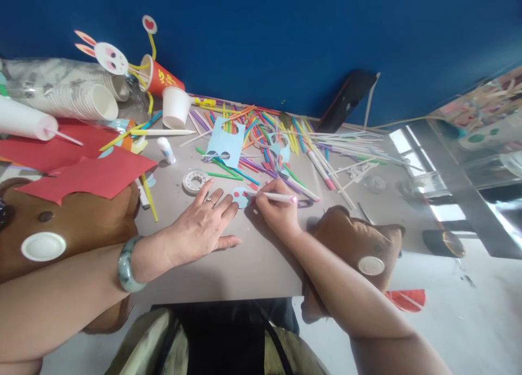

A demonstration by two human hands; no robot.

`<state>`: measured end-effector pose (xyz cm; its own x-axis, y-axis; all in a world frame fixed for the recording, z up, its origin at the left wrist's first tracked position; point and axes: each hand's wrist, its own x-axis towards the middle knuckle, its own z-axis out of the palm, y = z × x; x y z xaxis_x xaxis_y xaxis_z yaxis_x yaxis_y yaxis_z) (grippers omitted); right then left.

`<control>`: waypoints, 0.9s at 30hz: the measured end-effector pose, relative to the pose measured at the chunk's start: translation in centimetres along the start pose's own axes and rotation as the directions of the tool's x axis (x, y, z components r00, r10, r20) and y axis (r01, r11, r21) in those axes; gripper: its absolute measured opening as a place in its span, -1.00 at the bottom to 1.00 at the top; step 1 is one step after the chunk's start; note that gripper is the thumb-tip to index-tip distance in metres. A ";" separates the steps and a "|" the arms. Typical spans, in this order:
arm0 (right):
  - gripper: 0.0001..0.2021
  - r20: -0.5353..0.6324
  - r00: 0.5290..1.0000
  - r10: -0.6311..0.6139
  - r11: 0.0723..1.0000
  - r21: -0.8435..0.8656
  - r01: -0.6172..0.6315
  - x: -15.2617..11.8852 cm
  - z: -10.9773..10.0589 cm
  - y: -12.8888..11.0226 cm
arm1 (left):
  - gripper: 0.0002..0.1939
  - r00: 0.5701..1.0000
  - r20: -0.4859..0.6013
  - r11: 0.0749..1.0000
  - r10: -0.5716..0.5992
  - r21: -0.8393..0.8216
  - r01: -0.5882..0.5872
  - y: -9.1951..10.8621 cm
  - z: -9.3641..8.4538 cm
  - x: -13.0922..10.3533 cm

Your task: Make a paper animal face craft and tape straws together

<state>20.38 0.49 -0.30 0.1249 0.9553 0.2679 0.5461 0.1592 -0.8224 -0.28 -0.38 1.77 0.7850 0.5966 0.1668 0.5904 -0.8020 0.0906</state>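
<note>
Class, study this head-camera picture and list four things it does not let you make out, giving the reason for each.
All in the head view:
1. Whether the tip of the white pen in the right hand touches the light-blue disc: too small, blurred.
2. Any print on the glue stick: too small, blurred.
3. The left brown cushion's full outline: red paper, left forearm and picture edge.
4. The left hand's palm: turned down.

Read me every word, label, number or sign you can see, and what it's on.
No text reads clearly.
Red cup: yellow lettering, too blurred and tilted to quote.
Pen in the right hand: no lettering can be made out.
Other markings: too small or blurred.
</note>
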 end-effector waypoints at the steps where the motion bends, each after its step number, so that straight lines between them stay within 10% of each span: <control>1: -0.87 0.001 1.000 0.008 1.000 0.012 -0.008 0.0 0.0 0.0 | -0.42 1.000 0.003 1.000 0.000 0.001 0.000 0.0 0.0 0.0; 27: -0.88 -0.157 0.987 -0.018 0.999 0.023 0.022 0.4 -0.7 -0.2 | -0.60 1.000 0.024 0.989 -0.015 -0.147 0.018 -0.9 -0.9 0.1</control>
<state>20.91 0.63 0.31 0.2438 0.9012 0.3583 0.5292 0.1860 -0.8279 -0.90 0.34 2.59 0.7805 0.6089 0.1416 0.5706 -0.7864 0.2367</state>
